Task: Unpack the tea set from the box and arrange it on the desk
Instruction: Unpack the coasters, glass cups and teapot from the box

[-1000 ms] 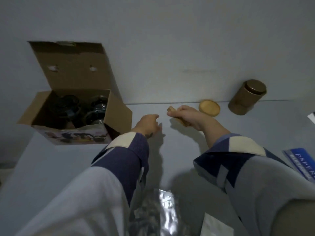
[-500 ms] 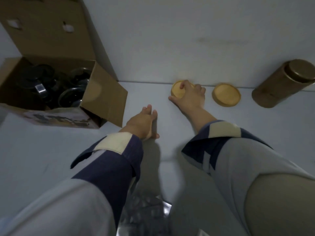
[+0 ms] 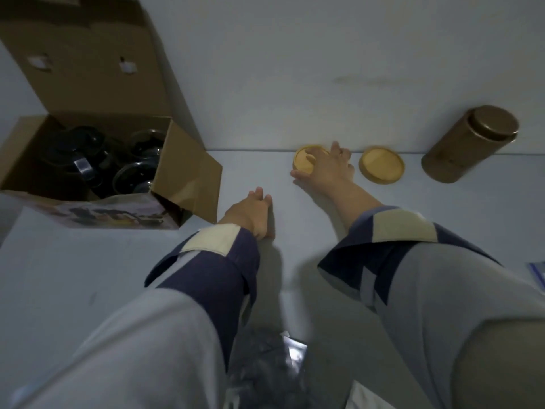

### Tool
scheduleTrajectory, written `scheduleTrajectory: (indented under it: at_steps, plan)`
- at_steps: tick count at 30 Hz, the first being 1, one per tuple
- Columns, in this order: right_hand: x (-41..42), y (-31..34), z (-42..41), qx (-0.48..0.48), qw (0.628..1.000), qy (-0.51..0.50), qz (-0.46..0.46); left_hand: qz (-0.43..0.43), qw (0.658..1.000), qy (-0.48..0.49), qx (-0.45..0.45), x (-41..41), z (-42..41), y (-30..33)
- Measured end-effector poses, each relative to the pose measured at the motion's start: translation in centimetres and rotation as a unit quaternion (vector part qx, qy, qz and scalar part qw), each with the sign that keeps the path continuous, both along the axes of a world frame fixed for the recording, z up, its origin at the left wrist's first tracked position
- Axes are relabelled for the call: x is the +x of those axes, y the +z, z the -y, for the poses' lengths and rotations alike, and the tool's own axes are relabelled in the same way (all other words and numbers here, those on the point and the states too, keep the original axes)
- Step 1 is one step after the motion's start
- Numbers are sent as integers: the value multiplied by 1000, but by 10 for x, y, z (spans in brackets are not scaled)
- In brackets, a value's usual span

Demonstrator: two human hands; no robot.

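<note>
Round, flat, yellow-tan wooden coaster (image 3: 305,160) lies on the desk (image 3: 88,261) against the wall. Right hand (image 3: 326,169) rests on it, fingers spread, no closed grip. A matching second coaster (image 3: 381,168) lies just right. Left hand (image 3: 250,212) is flat, empty. Open box (image 3: 182,175) holds dark glassware (image 3: 118,160).

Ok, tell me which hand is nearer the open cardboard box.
Left. The left hand rests flat on the desk just right of the cardboard box and its open flap. The right hand is farther right, on a wooden coaster by the wall.
</note>
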State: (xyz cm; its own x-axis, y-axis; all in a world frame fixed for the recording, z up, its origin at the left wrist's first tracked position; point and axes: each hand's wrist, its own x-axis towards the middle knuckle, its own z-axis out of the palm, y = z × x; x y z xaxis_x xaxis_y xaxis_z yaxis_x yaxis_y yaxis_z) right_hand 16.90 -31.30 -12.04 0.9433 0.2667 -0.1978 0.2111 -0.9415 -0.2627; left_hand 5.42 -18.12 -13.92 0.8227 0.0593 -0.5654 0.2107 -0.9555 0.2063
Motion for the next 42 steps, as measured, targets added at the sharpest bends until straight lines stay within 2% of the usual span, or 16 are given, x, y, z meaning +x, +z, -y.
scheduleTrajectory:
  at_steps: [2,5,10,13,16,19,23,25,29,37,42]
  plan:
    - [-12,14,-8,26,1000,-2,1,21,1000,3,-10,-6,-11,11]
    - [-31,37,-25,64,998,19,13,116,993,30,-11,-25,-34,37]
    - [-69,72,-72,125,989,76,-10,299,948,111,8,-57,-85,87]
    - [-97,85,-109,141,983,116,-15,337,928,156,41,-76,-126,100]
    - [-124,93,-149,156,973,167,-4,308,926,207,70,-99,-165,101]
    - [-143,98,-186,136,972,191,15,226,948,209,79,-115,-200,93]
    - [-157,95,-221,-47,976,214,11,160,965,192,83,-129,-224,84]
    - [-158,94,-234,-124,972,199,2,163,966,178,93,-133,-225,81]
    - [-155,97,-252,-219,960,167,-46,173,962,184,104,-132,-222,82]
    - [-156,86,-252,-193,970,147,1,136,966,189,109,-127,-221,84]
    - [-159,101,-235,-91,983,150,52,132,966,190,115,-128,-215,89]
